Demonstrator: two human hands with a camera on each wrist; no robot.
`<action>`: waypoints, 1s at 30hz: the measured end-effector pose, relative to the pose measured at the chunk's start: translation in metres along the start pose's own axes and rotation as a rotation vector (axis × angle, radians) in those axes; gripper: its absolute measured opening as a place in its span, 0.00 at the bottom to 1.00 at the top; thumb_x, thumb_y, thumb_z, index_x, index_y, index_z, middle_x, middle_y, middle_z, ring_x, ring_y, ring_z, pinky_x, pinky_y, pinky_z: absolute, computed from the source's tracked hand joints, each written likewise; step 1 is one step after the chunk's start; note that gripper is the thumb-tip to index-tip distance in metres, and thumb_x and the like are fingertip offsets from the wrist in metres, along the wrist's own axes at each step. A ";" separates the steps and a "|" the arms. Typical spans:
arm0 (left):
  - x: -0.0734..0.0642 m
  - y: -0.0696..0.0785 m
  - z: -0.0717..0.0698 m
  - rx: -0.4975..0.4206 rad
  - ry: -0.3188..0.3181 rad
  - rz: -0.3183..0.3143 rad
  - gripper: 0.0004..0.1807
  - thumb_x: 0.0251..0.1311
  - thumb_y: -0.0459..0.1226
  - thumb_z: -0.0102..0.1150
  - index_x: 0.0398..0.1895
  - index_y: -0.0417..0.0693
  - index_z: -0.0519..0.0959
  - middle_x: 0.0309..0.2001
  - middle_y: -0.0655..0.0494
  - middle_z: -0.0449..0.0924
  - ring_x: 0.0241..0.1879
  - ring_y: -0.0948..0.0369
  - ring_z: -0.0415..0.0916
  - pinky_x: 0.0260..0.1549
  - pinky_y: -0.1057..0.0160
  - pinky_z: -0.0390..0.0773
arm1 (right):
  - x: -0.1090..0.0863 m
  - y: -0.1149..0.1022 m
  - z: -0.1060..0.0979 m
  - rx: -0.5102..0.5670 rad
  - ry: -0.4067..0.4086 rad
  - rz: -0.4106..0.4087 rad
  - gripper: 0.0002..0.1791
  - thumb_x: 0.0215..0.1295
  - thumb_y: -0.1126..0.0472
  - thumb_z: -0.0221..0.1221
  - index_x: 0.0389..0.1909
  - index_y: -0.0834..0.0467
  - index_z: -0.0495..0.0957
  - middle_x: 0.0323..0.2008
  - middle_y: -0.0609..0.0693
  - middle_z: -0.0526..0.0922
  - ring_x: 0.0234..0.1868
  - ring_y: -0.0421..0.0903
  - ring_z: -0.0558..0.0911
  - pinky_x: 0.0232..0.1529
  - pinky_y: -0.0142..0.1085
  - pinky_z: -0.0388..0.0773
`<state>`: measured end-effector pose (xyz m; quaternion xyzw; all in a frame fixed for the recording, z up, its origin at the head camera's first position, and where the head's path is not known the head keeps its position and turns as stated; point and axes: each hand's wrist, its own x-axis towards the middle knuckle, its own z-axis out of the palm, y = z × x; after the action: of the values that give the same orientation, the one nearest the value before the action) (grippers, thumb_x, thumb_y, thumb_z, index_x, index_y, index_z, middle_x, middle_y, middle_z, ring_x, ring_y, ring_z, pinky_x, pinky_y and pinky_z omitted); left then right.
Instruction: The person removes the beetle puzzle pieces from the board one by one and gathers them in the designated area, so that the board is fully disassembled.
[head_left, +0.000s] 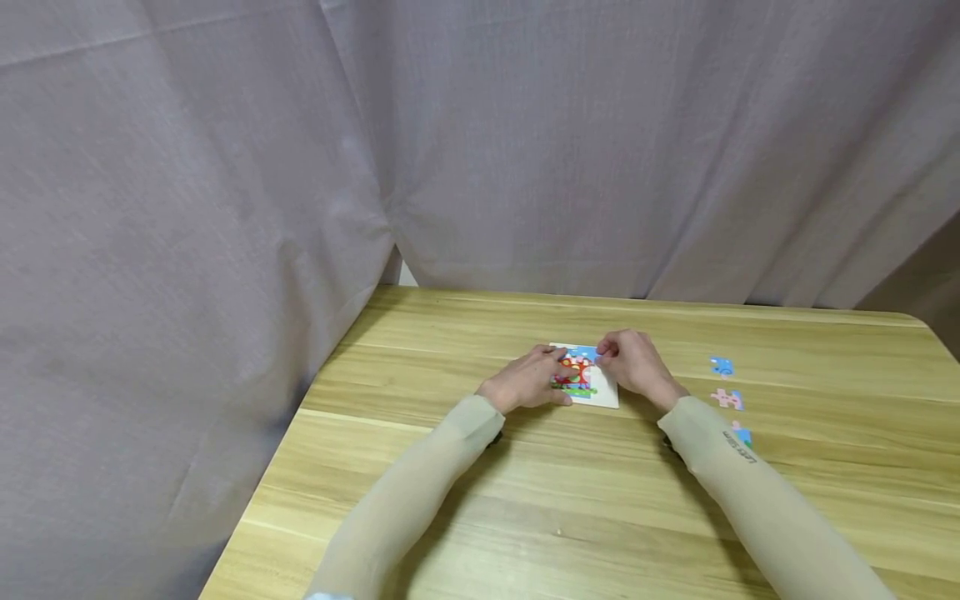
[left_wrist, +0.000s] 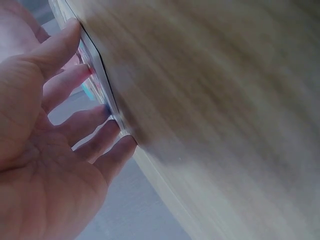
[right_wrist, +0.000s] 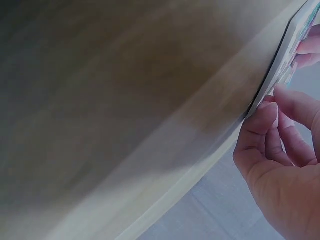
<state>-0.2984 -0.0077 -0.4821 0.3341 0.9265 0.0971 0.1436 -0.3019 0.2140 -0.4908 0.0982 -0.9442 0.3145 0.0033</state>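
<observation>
A small square jigsaw board (head_left: 606, 395) lies on the table, its left part filled with a colourful picture and its lower right bare white. Spread across the picture from the left, my left hand (head_left: 529, 379) rests its fingers on the assembled pieces and the board's edge. In the left wrist view those fingers (left_wrist: 82, 122) are nearly straight along the rim. My right hand (head_left: 634, 363) is at the board's upper right corner, thumb and curled index finger pinching a blue puzzle piece that they mostly hide. The right wrist view shows the thumb (right_wrist: 295, 102) close to the index fingertip.
To the right of the board, loose puzzle pieces lie in a column: a blue one (head_left: 722, 366), a pink one (head_left: 727, 398) and a blue-green one (head_left: 742, 434) partly behind the right sleeve. A grey curtain (head_left: 525, 150) hangs behind the wooden table (head_left: 570, 517).
</observation>
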 end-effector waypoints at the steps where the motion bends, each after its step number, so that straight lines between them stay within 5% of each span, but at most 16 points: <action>1: 0.000 0.000 0.000 -0.004 -0.002 -0.003 0.33 0.74 0.53 0.67 0.80 0.63 0.74 0.89 0.50 0.55 0.88 0.49 0.56 0.86 0.50 0.65 | -0.001 0.001 -0.001 0.001 0.002 0.001 0.03 0.70 0.71 0.66 0.40 0.68 0.87 0.35 0.61 0.89 0.37 0.51 0.83 0.41 0.36 0.77; 30: -0.001 0.004 -0.002 -0.030 -0.002 -0.009 0.33 0.71 0.52 0.69 0.78 0.60 0.77 0.89 0.51 0.57 0.88 0.49 0.55 0.86 0.50 0.64 | -0.040 0.052 -0.055 -0.063 0.061 0.048 0.08 0.72 0.65 0.68 0.42 0.68 0.87 0.35 0.58 0.89 0.36 0.46 0.82 0.40 0.36 0.77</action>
<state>-0.2957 -0.0056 -0.4783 0.3278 0.9262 0.1102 0.1500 -0.2751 0.2948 -0.4797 0.0656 -0.9551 0.2876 0.0275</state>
